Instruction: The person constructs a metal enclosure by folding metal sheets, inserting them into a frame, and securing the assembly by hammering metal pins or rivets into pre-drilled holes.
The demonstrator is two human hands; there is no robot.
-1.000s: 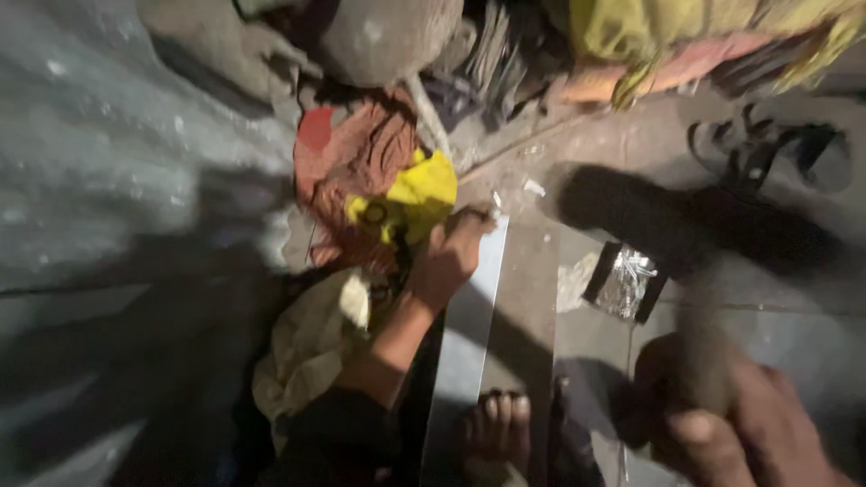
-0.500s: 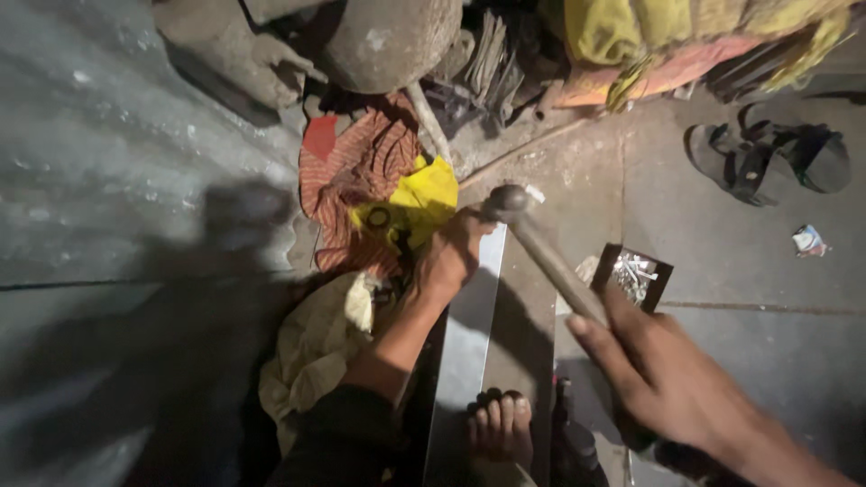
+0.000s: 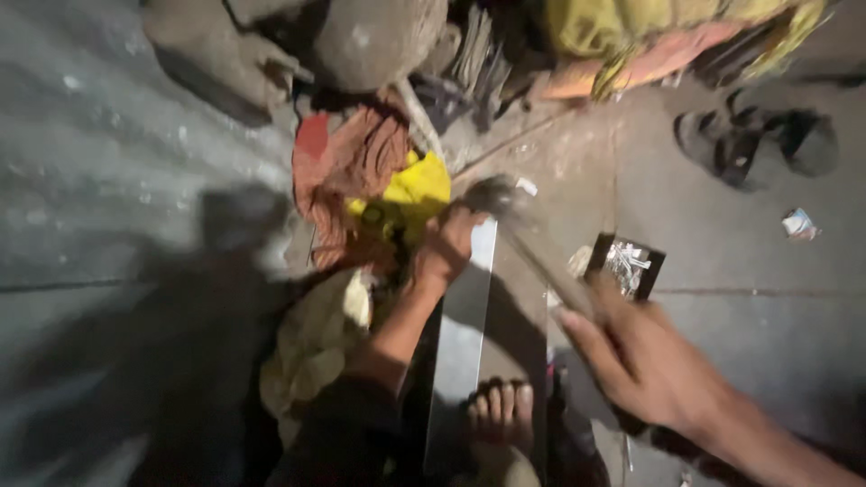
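Observation:
My left hand (image 3: pixel 446 248) grips the far end of a long flat metal strip (image 3: pixel 460 352) that lies on the concrete floor. My right hand (image 3: pixel 645 361) is closed around the handle of a hammer (image 3: pixel 532 243). The hammer's blurred head (image 3: pixel 492 194) is right at the strip's far end, close to my left fingers. My bare foot (image 3: pixel 501 415) rests on the near part of the strip.
Orange and yellow cloths (image 3: pixel 379 180) lie just beyond my left hand. A pale cloth (image 3: pixel 311 347) lies by my left forearm. A small dark tray of metal bits (image 3: pixel 627 266) sits to the right of the hammer. A pair of sandals (image 3: pixel 753 144) lies at far right.
The hammer swung down from a raised position at lower right to the strip's far end. My left hand and foot stayed on the strip.

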